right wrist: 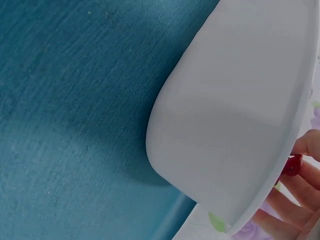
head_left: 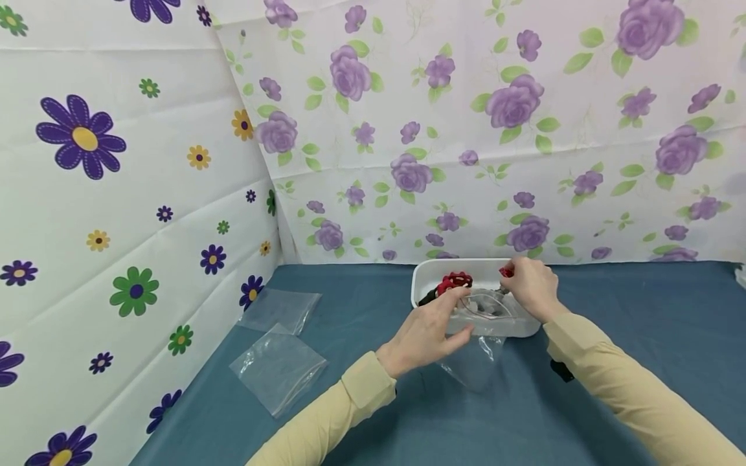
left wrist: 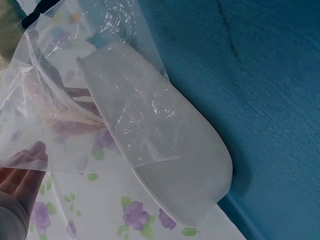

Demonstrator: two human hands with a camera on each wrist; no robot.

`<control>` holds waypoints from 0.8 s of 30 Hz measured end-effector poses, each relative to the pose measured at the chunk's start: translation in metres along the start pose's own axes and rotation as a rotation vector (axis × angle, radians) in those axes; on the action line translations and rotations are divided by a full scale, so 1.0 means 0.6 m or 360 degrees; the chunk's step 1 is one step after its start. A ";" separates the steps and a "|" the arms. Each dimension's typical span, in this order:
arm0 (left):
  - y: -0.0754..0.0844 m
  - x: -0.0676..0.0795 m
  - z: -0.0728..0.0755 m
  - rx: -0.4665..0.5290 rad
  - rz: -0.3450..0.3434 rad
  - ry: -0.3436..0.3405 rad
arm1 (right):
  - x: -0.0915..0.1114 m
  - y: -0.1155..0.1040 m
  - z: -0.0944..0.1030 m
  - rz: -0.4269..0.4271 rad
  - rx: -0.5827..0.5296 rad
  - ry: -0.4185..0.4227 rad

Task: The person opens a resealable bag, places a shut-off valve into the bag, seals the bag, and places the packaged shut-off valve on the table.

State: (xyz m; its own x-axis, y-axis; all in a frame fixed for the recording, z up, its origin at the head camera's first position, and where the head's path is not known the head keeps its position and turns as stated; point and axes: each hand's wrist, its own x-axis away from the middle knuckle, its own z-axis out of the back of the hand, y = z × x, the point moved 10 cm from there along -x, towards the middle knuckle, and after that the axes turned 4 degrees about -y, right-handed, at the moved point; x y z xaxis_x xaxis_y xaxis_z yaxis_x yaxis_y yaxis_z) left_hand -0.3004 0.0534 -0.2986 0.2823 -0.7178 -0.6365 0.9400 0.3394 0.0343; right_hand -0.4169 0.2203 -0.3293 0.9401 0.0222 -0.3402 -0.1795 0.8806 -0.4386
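My left hand [head_left: 428, 330] reaches over the front of a white tray [head_left: 421, 275], its thumb and fingers spread apart at the mouth of a clear plastic bag [head_left: 474, 362]. The bag hangs down in front of the tray; in the left wrist view, the left fingers [left wrist: 25, 175] extend straight beside its film. My right hand [head_left: 531, 288], over the tray's right end, pinches a red-handled valve [head_left: 506, 272] with a metal part below. Within the tray lie a red handwheel valve [head_left: 457, 279] and a black piece [head_left: 427, 298]. Greyish parts show unclearly through the film.
Two flat clear bags lie to the left on the blue cloth: one nearer [head_left: 280, 369], one farther [head_left: 280, 307]. The tray stands close to the flowered backdrop [head_left: 384, 213]. Another flowered sheet [head_left: 134, 213] borders the left side.
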 end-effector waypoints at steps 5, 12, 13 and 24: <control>0.001 -0.001 0.003 0.0005 -0.0002 0.0016 | 0.005 -0.002 0.002 0.0032 -0.0077 0.0022; -0.003 0.001 0.001 -0.0004 0.0025 0.0001 | 0.014 -0.012 0.000 0.0114 -0.0235 0.0032; -0.004 0.002 0.001 0.0000 0.0027 0.0000 | 0.015 -0.013 -0.002 0.0115 -0.0260 0.0018; -0.008 0.008 0.007 0.0109 0.0060 0.0005 | 0.030 -0.026 -0.007 0.0224 -0.0342 -0.0069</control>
State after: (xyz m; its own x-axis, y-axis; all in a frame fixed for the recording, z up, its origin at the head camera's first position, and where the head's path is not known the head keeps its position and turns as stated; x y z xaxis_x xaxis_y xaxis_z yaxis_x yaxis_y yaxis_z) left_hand -0.3028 0.0457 -0.2985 0.3174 -0.7033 -0.6361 0.9396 0.3239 0.1107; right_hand -0.3987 0.2050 -0.3321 0.9122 0.1621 -0.3764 -0.3627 0.7468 -0.5575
